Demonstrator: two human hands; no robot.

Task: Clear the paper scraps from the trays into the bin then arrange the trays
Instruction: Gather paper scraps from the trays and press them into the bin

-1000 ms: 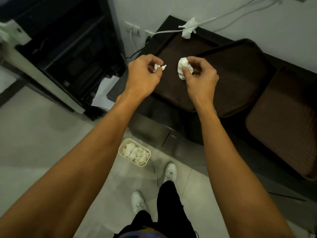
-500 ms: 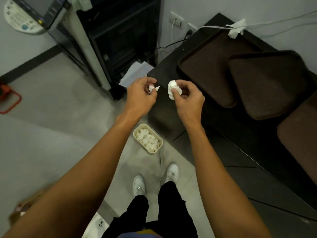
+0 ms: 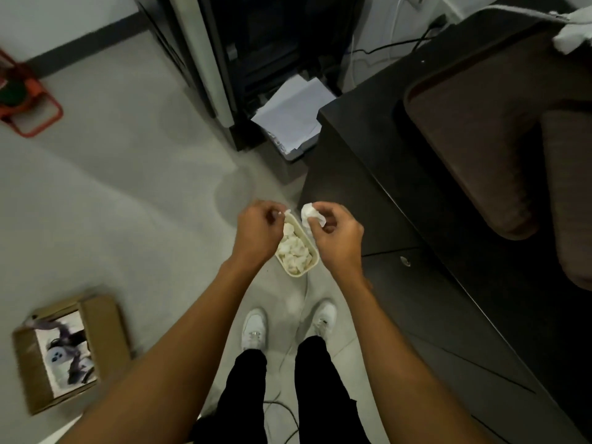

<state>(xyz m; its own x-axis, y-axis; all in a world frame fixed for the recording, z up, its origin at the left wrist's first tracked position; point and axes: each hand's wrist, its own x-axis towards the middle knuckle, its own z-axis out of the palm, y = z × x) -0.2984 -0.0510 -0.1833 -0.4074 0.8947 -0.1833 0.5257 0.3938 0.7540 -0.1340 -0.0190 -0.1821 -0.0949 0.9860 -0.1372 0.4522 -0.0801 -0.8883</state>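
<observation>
Fingers (image 3: 331,212) round paper scraps (image 3: 308,215) (bin (image 3: 298,274) half-hidden)

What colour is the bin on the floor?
The bin is cream, clearest in the head view.

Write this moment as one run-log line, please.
left hand: pinches small scrap | right hand: holds crumpled paper | position: both over floor bin holding scraps | pending: drop; white scrap near tray
</observation>
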